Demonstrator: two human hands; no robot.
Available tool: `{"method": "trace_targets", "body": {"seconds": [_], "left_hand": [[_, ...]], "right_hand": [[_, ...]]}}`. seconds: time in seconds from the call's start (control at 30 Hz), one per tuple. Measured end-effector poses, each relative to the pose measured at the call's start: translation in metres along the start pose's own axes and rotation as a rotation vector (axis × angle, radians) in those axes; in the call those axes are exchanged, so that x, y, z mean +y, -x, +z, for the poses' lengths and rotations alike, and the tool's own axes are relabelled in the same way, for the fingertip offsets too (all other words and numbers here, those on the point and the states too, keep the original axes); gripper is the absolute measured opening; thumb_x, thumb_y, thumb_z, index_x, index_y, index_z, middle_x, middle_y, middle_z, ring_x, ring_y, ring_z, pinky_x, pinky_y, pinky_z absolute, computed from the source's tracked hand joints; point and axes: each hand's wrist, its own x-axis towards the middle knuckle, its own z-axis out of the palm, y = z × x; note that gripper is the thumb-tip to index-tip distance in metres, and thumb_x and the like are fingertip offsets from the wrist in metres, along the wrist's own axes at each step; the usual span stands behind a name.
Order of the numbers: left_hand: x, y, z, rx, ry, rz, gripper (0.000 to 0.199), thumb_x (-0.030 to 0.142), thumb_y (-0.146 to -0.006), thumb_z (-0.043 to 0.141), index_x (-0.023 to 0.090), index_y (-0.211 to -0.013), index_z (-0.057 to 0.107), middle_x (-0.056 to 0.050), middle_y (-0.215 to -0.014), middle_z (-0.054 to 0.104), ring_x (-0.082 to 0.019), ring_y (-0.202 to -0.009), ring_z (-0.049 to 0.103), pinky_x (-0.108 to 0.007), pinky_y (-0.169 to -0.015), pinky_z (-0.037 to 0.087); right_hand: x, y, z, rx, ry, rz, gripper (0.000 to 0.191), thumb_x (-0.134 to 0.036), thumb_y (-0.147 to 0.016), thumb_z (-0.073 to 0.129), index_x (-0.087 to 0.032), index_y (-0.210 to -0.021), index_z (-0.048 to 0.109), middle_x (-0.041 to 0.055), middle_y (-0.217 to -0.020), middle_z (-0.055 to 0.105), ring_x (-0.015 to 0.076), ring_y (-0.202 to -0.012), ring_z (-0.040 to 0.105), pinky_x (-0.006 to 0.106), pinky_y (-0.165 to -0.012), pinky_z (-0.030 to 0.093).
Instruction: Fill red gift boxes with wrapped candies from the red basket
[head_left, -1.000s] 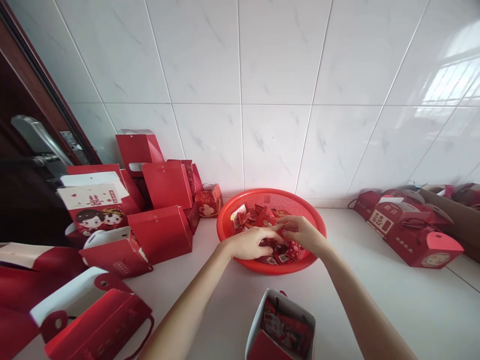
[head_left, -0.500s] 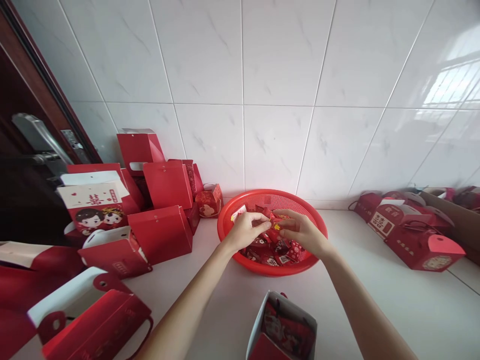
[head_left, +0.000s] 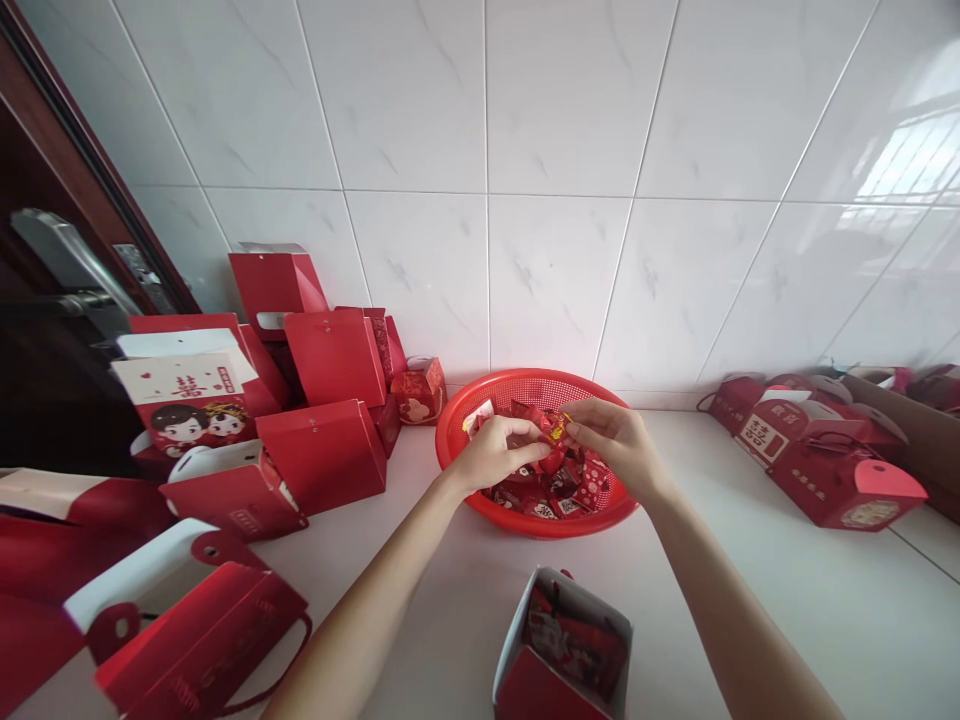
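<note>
Over a red plastic basket (head_left: 450,440) piled with red wrapped sweets (head_left: 570,485), my two hands meet. My left hand (head_left: 499,455) is closed, thumb and fingers pinching the left side of a red and gold wrapped candy (head_left: 558,430). From the other side, my right hand (head_left: 619,440) pinches the candy's right end. Part of the wrapper is hidden by my fingers. Nearer to me, between my forearms, stands an open red gift box (head_left: 551,690) with a pale inside and red packets in it.
Several red gift boxes (head_left: 337,460) crowd the left side, some open, one with a cord handle (head_left: 277,680). More closed boxes (head_left: 840,480) sit at the right beside a brown carton (head_left: 922,440). A tiled wall (head_left: 555,260) rises behind; a dark door (head_left: 45,390) is at far left.
The candy has shifted slightly right and up between my fingers, and its gold part shows more. The whole view has tilted slightly down. The boxes stay where they were.
</note>
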Motion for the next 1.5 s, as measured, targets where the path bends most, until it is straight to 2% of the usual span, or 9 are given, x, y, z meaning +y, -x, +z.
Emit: {"method": "trace_targets", "body": {"seconds": [0.43,0.53,0.6,0.73,0.93,1.03,1.13,1.27,1.5], "left_hand": [[0.001,0.001,0.000,-0.037,0.005,0.066,0.025,0.040,-0.080,0.070,0.015,-0.074,0.068,0.000,-0.069,0.061,-0.015,-0.067,0.051,-0.027,-0.063,0.039],[-0.001,0.000,0.001,0.031,-0.067,0.004,0.028,0.041,-0.082,0.067,0.016,-0.069,0.066,0.001,-0.063,0.056,-0.015,-0.064,0.048,-0.028,-0.062,0.036],[-0.003,-0.001,0.001,0.082,-0.126,-0.055,0.029,0.040,-0.082,0.065,0.017,-0.065,0.065,0.002,-0.061,0.053,-0.015,-0.064,0.047,-0.029,-0.063,0.035],[-0.009,-0.002,0.001,0.128,-0.215,-0.123,0.027,0.038,-0.081,0.061,0.018,-0.063,0.062,0.003,-0.060,0.051,-0.016,-0.064,0.049,-0.029,-0.063,0.035],[-0.013,-0.003,0.002,0.114,-0.252,-0.164,0.028,0.035,-0.081,0.058,0.020,-0.059,0.054,0.004,-0.056,0.049,-0.015,-0.059,0.049,-0.029,-0.059,0.033],[-0.012,-0.002,0.003,0.116,-0.299,-0.186,0.032,0.032,-0.082,0.056,0.020,-0.054,0.046,0.005,-0.052,0.044,-0.014,-0.055,0.044,-0.028,-0.056,0.030],[-0.010,-0.002,0.004,0.116,-0.337,-0.184,0.031,0.029,-0.084,0.055,0.020,-0.055,0.048,0.005,-0.052,0.044,-0.014,-0.056,0.043,-0.028,-0.056,0.029],[-0.009,-0.002,0.003,0.097,-0.359,-0.179,0.028,0.024,-0.084,0.053,0.019,-0.057,0.052,0.003,-0.054,0.048,-0.016,-0.058,0.047,-0.029,-0.057,0.031],[-0.010,-0.004,0.002,0.114,-0.391,-0.207,0.026,0.023,-0.085,0.052,0.019,-0.060,0.055,0.003,-0.055,0.050,-0.016,-0.059,0.048,-0.028,-0.057,0.033]], "right_hand": [[-0.008,0.004,0.002,-0.006,0.094,-0.055,0.037,-0.048,-0.082,0.074,-0.021,-0.107,0.072,0.0075,-0.097,0.078,0.0239,-0.089,0.074,0.040,-0.082,0.061],[0.002,0.000,0.000,-0.008,0.248,-0.006,0.028,-0.036,-0.088,0.065,-0.021,-0.111,0.070,0.0063,-0.092,0.078,0.0230,-0.085,0.073,0.039,-0.080,0.060],[0.009,-0.003,-0.001,-0.019,0.454,0.062,0.020,-0.022,-0.088,0.059,-0.020,-0.104,0.071,0.0064,-0.094,0.078,0.0226,-0.086,0.072,0.037,-0.080,0.057],[0.018,-0.004,-0.002,-0.202,0.825,0.187,0.028,-0.006,-0.084,0.051,-0.019,-0.089,0.075,0.0055,-0.095,0.077,0.0209,-0.087,0.069,0.031,-0.078,0.050],[0.019,-0.004,0.001,-0.405,1.048,0.334,0.026,-0.015,-0.089,0.054,-0.020,-0.097,0.078,0.0095,-0.104,0.076,0.0262,-0.099,0.068,0.030,-0.074,0.047],[0.018,-0.005,0.004,-0.437,1.058,0.325,0.017,-0.018,-0.086,0.062,-0.019,-0.085,0.079,0.0105,-0.099,0.076,0.0279,-0.099,0.068,0.030,-0.072,0.045],[0.017,-0.004,0.004,-0.442,1.046,0.303,0.021,-0.015,-0.085,0.060,-0.018,-0.075,0.078,0.0090,-0.084,0.075,0.0255,-0.087,0.068,0.029,-0.067,0.044],[0.018,-0.004,0.002,-0.414,0.997,0.262,0.023,-0.011,-0.083,0.059,-0.020,-0.075,0.079,0.0048,-0.077,0.074,0.0215,-0.078,0.067,0.028,-0.068,0.046],[0.023,-0.007,-0.009,-0.184,0.514,0.268,0.015,-0.013,-0.071,0.069,-0.020,-0.077,0.081,0.0043,-0.085,0.080,0.0234,-0.086,0.072,0.033,-0.081,0.056]]}}
